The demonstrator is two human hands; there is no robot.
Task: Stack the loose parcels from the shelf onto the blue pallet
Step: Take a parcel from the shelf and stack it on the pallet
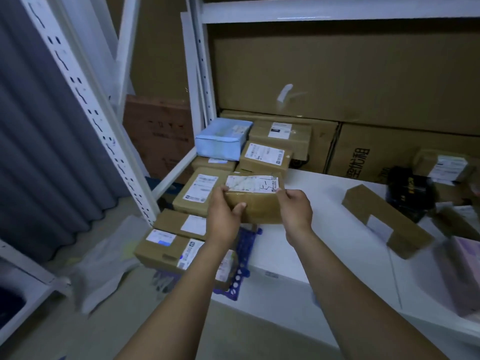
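A brown cardboard parcel point(255, 201) with a crumpled white label on top is held between both hands. My left hand point(224, 214) grips its left end and my right hand point(294, 210) grips its right end. The parcel hangs above the left edge of the white shelf point(298, 255), over the stack of parcels point(200, 193) on the blue pallet point(244, 258). That stack holds several brown boxes with white labels and one light blue box point(223, 139) at the back. More loose parcels lie on the shelf to the right, among them a long brown box point(384, 219).
White slotted rack uprights point(85, 100) stand at left and behind the pallet. Large cardboard cartons point(337, 74) fill the back of the shelf. A black packet point(407, 190) and small labelled boxes sit far right. A grey curtain hangs at left; a pale plastic bag point(104, 261) lies on the floor.
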